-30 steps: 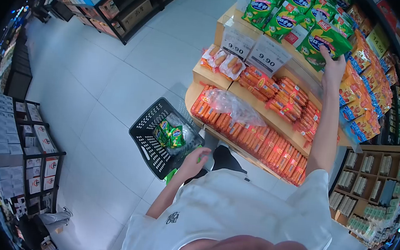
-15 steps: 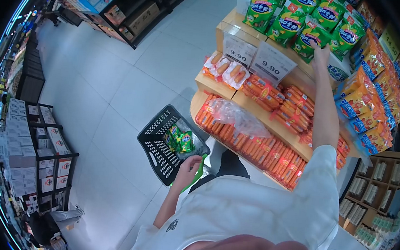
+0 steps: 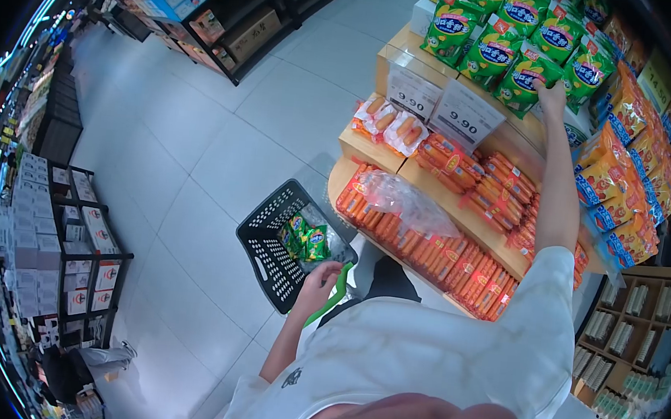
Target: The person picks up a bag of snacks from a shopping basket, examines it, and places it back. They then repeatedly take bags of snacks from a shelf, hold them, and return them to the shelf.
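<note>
At the top of a stepped display, my right hand (image 3: 551, 97) is closed on the right edge of a green snack bag (image 3: 525, 81). Similar green bags (image 3: 491, 51) stand close around it in rows. Lower left, my left hand (image 3: 319, 283) is wrapped round the green handle (image 3: 338, 293) of a dark perforated shopping basket (image 3: 259, 239). Inside the basket lie a few green packs (image 3: 315, 242), resembling the shelf bags, beside clear plastic.
Below the green bags are price cards (image 3: 465, 115), packs of red sausages (image 3: 447, 259) and a crumpled clear plastic bag (image 3: 408, 200). Orange snack bags (image 3: 621, 187) hang at right. A boxed-goods rack (image 3: 80, 251) stands left, and dark shelving (image 3: 243, 30) lies beyond the tiled floor (image 3: 198, 142).
The view has shifted slightly, so the display sits a little lower and further right. My right hand stays at the same green bag; my left hand keeps the basket handle.
</note>
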A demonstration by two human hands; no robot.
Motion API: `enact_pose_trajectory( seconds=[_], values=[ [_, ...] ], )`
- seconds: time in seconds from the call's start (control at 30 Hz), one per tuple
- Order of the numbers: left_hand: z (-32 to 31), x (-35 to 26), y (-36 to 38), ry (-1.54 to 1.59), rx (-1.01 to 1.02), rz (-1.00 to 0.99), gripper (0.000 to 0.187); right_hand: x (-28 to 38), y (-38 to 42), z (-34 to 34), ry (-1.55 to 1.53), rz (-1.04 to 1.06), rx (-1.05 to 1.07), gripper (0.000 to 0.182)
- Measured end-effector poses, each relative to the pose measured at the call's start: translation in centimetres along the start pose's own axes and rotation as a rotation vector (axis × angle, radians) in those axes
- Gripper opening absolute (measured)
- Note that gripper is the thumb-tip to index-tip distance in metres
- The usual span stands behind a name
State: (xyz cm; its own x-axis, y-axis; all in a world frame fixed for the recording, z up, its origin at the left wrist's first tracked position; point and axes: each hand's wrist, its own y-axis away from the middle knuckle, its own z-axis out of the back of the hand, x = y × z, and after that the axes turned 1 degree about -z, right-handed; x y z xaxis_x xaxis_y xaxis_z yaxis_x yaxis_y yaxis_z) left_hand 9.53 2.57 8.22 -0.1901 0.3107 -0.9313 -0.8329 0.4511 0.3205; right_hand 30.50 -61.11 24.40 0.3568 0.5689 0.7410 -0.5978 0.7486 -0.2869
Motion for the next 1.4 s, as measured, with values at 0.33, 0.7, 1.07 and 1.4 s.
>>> enact_pose_trajectory(
  seconds=[0.33, 0.7, 1.07, 1.4],
  values=[
    [1.1, 2.3, 2.4, 0.107, -0.085, 0.103, 0.026, 0.2, 2.2, 0.3, 0.036, 0.096, -0.307, 0.058],
    [6.3, 13.9, 2.6, 0.382, -0.280, 0.258, 0.024, 9.6, 46.6, -11.6, -0.068, 0.672, 1.284, 0.021],
    [10.6, 34.2, -5.6, 0.453, -0.385, 0.615, 0.026, 2.9, 63.4, -15.6, -0.089, 0.482, 1.307, 0.019],
    [6.7, 55.4, -22.4, 1.165, -0.741, 0.697, 0.036, 0.6, 65.3, -17.2, -0.201, 0.356, 1.087, 0.009]
  ],
)
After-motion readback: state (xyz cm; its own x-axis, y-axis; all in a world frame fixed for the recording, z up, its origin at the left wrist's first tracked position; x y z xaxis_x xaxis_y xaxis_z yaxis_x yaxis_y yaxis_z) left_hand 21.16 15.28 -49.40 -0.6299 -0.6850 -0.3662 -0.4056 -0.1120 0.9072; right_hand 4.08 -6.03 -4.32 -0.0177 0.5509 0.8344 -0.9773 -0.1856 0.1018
